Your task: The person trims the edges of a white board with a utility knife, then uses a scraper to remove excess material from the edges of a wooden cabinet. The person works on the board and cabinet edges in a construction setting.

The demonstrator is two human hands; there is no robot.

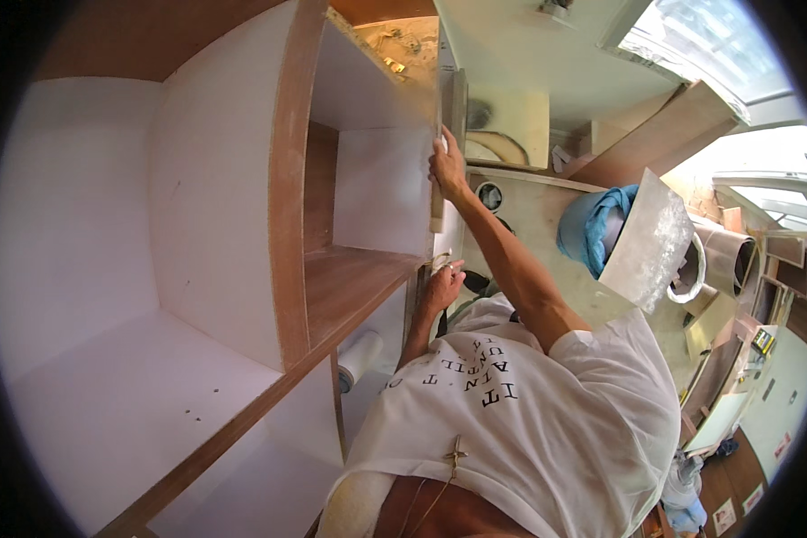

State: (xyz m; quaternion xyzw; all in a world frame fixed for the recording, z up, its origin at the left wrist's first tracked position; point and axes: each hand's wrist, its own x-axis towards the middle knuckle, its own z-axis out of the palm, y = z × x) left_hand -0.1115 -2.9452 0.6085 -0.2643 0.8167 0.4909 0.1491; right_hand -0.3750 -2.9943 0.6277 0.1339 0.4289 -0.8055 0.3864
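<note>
A large cabinet with open compartments fills the left side, its wooden front frame [293,206] edging pale inner panels. At its far end, my right hand [448,166] reaches up with its fingers closed round the edge of a narrow wooden strip [437,213] that stands along the cabinet's side. Lower down, my left hand [444,285] is by the corner of the wooden shelf [363,282]. Its fingers are curled together near a small thin piece at that corner; what they hold, if anything, is too small to make out.
To the right, a blue bucket [576,235] with cloth over it stands beside a board [650,238] smeared with white. A pale roll [360,357] lies in a lower compartment. Wooden boards [659,134] lean near the window, and shelves with clutter line the far right.
</note>
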